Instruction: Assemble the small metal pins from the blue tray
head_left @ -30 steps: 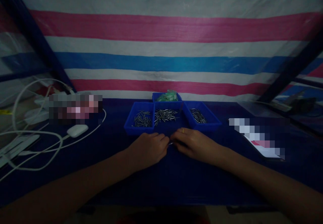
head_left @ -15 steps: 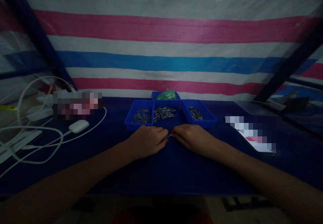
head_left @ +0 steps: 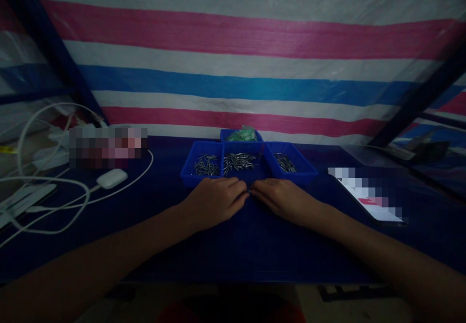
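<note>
My left hand (head_left: 217, 200) and my right hand (head_left: 286, 197) meet fingertip to fingertip just in front of the blue trays. Both are closed in a pinch. Between the fingertips a tiny bit of a thin metal pin (head_left: 249, 191) shows; the fingers hide the rest. Behind my left hand, a blue tray (head_left: 185, 170) holds several thin metal pins (head_left: 207, 165). More pins (head_left: 237, 161) lie in a heap in the middle. The right blue tray (head_left: 307, 170) has another pile of pins (head_left: 285, 162).
A green plastic bag (head_left: 242, 134) sits in a small blue tray at the back. White cables (head_left: 87, 196) and a white adapter (head_left: 112, 179) lie left on the blue table (head_left: 233, 250). A lit phone (head_left: 382, 211) lies right. A striped sheet (head_left: 233, 41) hangs behind.
My hands have come closer together, and the thin metal pin that showed between them is now almost covered by the fingers. The view has shifted slightly.
</note>
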`<state>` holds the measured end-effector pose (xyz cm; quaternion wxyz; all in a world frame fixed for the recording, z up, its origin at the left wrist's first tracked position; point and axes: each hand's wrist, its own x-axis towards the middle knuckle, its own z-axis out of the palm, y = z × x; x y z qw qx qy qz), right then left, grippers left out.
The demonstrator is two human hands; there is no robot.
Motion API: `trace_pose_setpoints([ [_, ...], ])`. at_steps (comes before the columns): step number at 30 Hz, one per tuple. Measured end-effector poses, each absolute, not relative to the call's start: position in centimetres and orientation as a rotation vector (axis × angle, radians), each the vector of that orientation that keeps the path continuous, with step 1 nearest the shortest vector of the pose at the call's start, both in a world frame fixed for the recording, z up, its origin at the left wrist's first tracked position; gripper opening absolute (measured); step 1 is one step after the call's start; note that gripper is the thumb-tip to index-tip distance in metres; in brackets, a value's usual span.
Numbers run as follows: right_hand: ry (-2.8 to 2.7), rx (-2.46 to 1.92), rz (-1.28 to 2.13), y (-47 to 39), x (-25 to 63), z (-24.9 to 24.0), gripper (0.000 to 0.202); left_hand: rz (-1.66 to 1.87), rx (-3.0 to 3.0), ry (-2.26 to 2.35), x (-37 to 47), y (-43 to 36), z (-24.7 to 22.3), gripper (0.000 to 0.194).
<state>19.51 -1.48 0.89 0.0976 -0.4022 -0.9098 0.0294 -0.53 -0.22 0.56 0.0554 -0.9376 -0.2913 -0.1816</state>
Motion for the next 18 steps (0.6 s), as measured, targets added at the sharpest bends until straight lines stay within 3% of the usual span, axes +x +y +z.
trace_pose_setpoints([
  [18,-2.635,-1.127,0.308,-1.65,19.29,1.39,0.023,-0.600,-2.818,-0.770,-0.58,-0.15,0.33,0.019],
])
